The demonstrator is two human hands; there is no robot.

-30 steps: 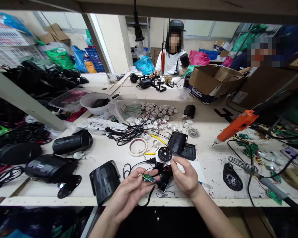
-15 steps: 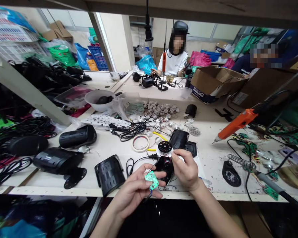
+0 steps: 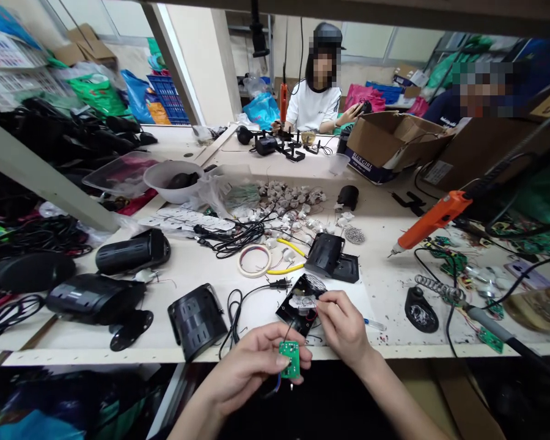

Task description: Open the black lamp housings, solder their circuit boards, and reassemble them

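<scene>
- The green circuit board (image 3: pixel 289 358) has swung face-up and lower since a second ago, past the tabletop's (image 3: pixel 394 293) near edge.
- Left hand (image 3: pixel 252 370) pinches it; right hand (image 3: pixel 343 327) fingers grip the black housing (image 3: pixel 297 305).
- Board remains wired but unseated.

One legible marking is noted. The open brown cardboard box (image 3: pixel 385 145) at the far side of the surface carries a dark blue band along its lower front edge, printed "BLUE GIRL" in white capitals. Print on the remaining cartons, bags and circuit boards is too small or blurred to read.
</scene>
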